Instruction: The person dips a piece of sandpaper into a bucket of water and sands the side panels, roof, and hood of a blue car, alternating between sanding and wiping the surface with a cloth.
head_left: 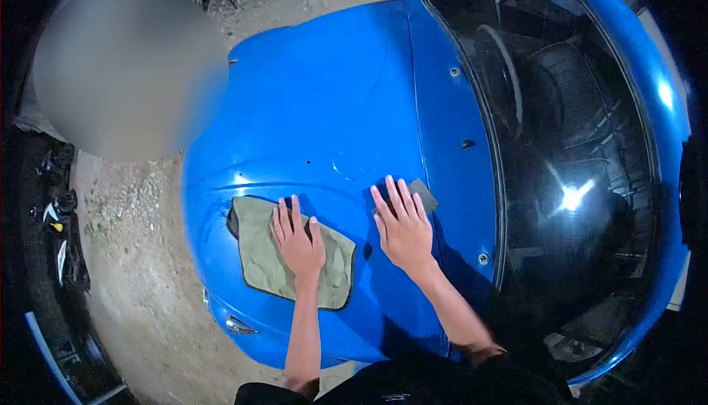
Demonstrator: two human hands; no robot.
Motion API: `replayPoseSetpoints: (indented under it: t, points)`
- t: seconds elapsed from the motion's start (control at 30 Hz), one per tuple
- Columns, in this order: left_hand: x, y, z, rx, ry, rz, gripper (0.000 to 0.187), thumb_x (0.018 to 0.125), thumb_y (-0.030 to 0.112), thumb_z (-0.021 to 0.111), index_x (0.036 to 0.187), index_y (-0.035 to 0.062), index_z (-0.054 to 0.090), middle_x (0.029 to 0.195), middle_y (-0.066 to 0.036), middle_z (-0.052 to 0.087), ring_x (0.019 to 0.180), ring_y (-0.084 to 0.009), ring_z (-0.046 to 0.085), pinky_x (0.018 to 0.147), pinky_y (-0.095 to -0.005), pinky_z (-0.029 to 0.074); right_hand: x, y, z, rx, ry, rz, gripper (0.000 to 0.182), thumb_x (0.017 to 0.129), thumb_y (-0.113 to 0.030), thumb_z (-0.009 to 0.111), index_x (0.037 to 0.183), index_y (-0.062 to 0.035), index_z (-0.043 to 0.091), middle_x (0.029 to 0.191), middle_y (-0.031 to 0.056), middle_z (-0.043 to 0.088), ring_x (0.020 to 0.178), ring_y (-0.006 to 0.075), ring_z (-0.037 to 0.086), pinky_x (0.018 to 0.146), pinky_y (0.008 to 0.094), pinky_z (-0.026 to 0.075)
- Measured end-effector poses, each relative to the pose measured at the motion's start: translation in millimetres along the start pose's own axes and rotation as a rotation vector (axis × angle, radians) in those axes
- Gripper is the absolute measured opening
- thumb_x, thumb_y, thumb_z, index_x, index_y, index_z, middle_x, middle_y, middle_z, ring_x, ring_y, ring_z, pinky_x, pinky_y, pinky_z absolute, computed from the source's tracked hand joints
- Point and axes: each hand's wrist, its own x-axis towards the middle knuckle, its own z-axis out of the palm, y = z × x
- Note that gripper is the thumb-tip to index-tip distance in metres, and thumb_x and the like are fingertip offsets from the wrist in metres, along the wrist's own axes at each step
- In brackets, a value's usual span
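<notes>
My left hand (299,246) lies flat with spread fingers on a folded olive-green cloth (258,257) with dark edging. That cloth rests on the blue car hood (324,110), near its front corner. To the right, my right hand (404,232) is stretched out over the hood close to the windshield. Beneath its fingertips is a small dark grey sheet (424,195), which looks like sandpaper; its right part sticks out and the rest is hidden by the fingers. A small dark spot (367,250) shows on the paint between my hands.
The windshield (568,139) curves along the right, with a steering wheel (509,73) behind it. Washer nozzles (484,259) stand up near the glass. Bare gravelly ground (133,257) lies left of the car, with clutter beyond it. A round blurred patch hides the upper left.
</notes>
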Motion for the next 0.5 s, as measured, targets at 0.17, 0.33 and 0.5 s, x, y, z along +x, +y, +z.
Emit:
replayPoseSetpoints:
  t: [0.17, 0.33, 0.5]
  points:
    - [-1.1, 0.8, -3.5, -0.031, 0.009, -0.017, 0.061, 0.102, 0.035, 0.054, 0.158, 0.0135, 0.046, 0.165, -0.016, 0.038, 0.152, -0.0393, 0.033, 0.126, -0.0562, 0.022, 133.7, 27.3, 39.1, -0.070, 0.240, -0.081, 0.048, 0.107, -0.032, 0.049, 0.151, -0.0139, 0.055, 0.158, 0.0183, 0.049, 0.146, 0.0373, 0.046, 0.117, 0.0527, 0.038]
    - [-0.7, 0.8, -3.8, -0.009, 0.046, 0.009, 0.060, 0.102, 0.034, 0.056, 0.157, 0.0126, 0.047, 0.163, -0.017, 0.041, 0.150, -0.0398, 0.036, 0.124, -0.0567, 0.025, 186.4, 10.7, 86.8, -0.072, 0.346, -0.174, 0.045, 0.104, -0.030, 0.053, 0.145, -0.0123, 0.061, 0.149, 0.0176, 0.058, 0.140, 0.0378, 0.052, 0.117, 0.0539, 0.039]
    - [-8.8, -5.9, 1.0, -0.077, 0.088, -0.026, 0.057, 0.103, 0.027, 0.052, 0.158, 0.0115, 0.045, 0.164, -0.017, 0.039, 0.149, -0.0404, 0.037, 0.124, -0.0576, 0.025, 65.7, -22.7, 33.5, 0.045, 0.147, -0.269, 0.046, 0.103, -0.028, 0.056, 0.149, -0.0186, 0.059, 0.156, 0.0147, 0.051, 0.143, 0.0352, 0.049, 0.116, 0.0522, 0.040]
